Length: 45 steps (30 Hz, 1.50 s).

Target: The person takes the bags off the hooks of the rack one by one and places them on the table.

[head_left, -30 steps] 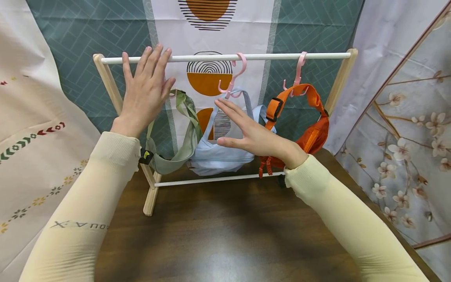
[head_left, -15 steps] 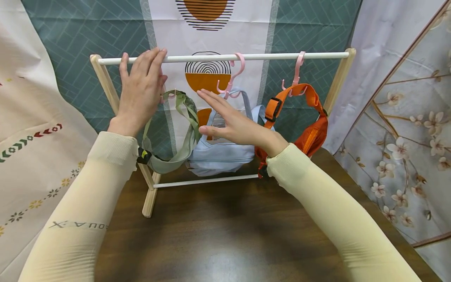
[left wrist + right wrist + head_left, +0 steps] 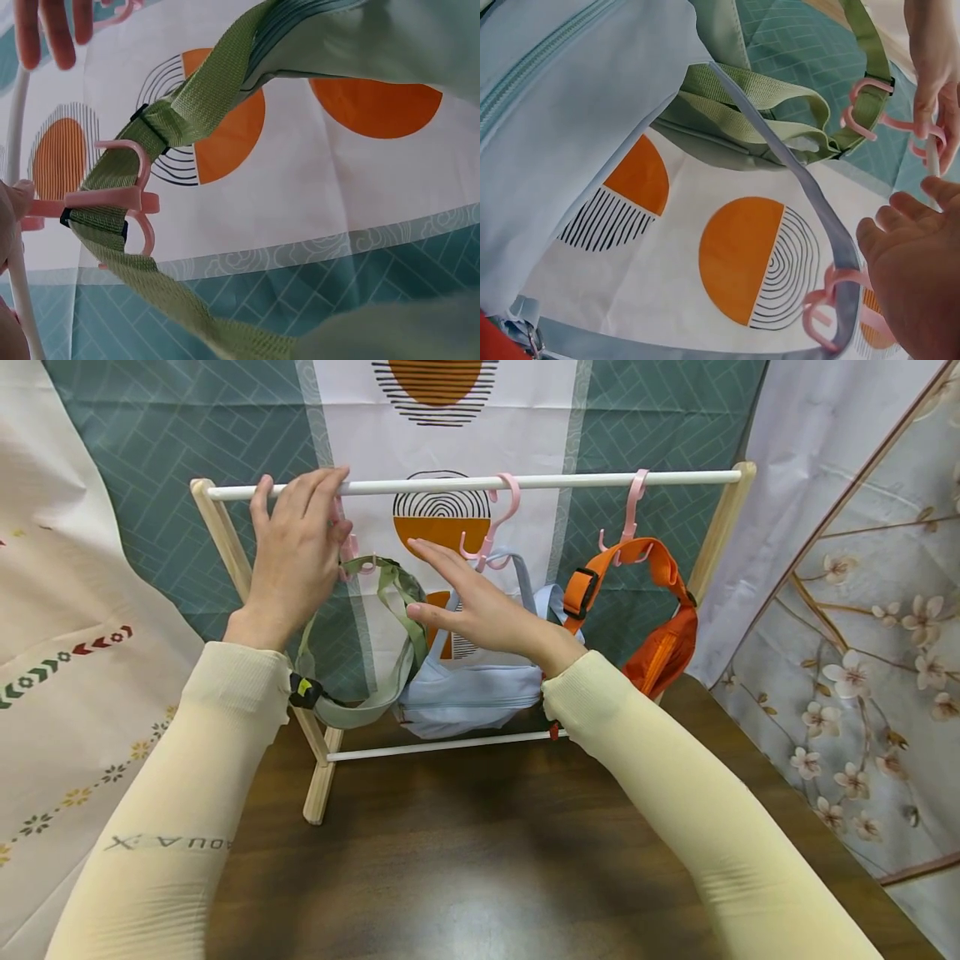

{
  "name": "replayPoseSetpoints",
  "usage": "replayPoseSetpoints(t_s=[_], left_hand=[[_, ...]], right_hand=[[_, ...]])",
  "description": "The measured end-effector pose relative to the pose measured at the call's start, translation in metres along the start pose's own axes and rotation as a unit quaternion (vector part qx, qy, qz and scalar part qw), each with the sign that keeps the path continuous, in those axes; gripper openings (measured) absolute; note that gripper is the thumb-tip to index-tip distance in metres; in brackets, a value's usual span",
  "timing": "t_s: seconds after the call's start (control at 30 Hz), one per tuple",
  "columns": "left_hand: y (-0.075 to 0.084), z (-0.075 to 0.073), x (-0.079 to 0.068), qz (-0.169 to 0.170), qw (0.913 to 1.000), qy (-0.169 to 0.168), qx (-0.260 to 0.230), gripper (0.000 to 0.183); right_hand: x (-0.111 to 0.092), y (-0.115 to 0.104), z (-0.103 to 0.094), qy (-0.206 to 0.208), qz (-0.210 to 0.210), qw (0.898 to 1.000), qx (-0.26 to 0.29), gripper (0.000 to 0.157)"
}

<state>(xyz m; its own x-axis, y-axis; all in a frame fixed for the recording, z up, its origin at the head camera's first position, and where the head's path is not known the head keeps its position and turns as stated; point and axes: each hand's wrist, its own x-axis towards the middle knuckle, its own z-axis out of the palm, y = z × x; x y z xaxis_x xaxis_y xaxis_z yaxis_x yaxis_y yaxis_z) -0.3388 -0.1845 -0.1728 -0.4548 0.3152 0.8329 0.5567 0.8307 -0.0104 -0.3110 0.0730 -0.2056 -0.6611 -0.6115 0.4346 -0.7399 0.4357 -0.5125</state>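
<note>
My left hand [image 3: 294,550] reaches over the left part of the white rod [image 3: 420,487], fingers bent across its top. Its thumb meets the upper stem of a pink hook [image 3: 112,198], which the hand pinches at the rod. From that hook hangs a pale green bag [image 3: 367,712] by its webbing strap [image 3: 214,97]. My right hand [image 3: 483,610] is raised in front of a light blue bag [image 3: 472,697], fingers extended and thumb apart, holding nothing. A second pink hook [image 3: 513,503] carries the blue bag. Part of the left hand's grip is hidden behind its back.
An orange bag [image 3: 671,647] hangs from another pink hook [image 3: 632,510] at the right. The wooden-legged rack [image 3: 322,789] stands on a dark brown table [image 3: 450,843]. Patterned curtains [image 3: 247,418] hang behind and at both sides; a lower white bar [image 3: 435,747] joins the legs.
My left fingers have bent down over the rod, and the thumb has come to the hook. My right hand has moved left across the blue bag, toward the green one.
</note>
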Motion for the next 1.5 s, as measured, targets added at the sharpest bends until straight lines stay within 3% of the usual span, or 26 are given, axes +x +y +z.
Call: replayPoseSetpoints(t_s=[0.3, 0.67, 1.07, 1.27, 1.5], left_hand=[[0.001, -0.002, -0.001, -0.021, 0.9994, 0.011, -0.025, 0.046], [0.001, -0.005, 0.003, -0.043, 0.9975, -0.005, -0.055, 0.047], [-0.002, -0.006, 0.004, -0.045, 0.9973, -0.013, -0.056, 0.050], [-0.001, -0.006, 0.005, -0.052, 0.9971, -0.014, -0.053, 0.051], [0.000, -0.006, 0.006, -0.065, 0.9962, -0.026, -0.052, 0.051]], right_hand=[[0.019, -0.003, 0.000, -0.009, 0.027, 1.000, -0.007, 0.079], [0.042, 0.002, 0.006, 0.011, 0.065, 0.998, -0.004, 0.070], [0.072, -0.001, 0.020, -0.029, 0.104, 0.993, -0.046, 0.052], [0.076, -0.003, 0.023, 0.000, 0.114, 0.993, -0.030, 0.040], [0.079, -0.006, 0.018, 0.064, 0.101, 0.993, -0.025, 0.031]])
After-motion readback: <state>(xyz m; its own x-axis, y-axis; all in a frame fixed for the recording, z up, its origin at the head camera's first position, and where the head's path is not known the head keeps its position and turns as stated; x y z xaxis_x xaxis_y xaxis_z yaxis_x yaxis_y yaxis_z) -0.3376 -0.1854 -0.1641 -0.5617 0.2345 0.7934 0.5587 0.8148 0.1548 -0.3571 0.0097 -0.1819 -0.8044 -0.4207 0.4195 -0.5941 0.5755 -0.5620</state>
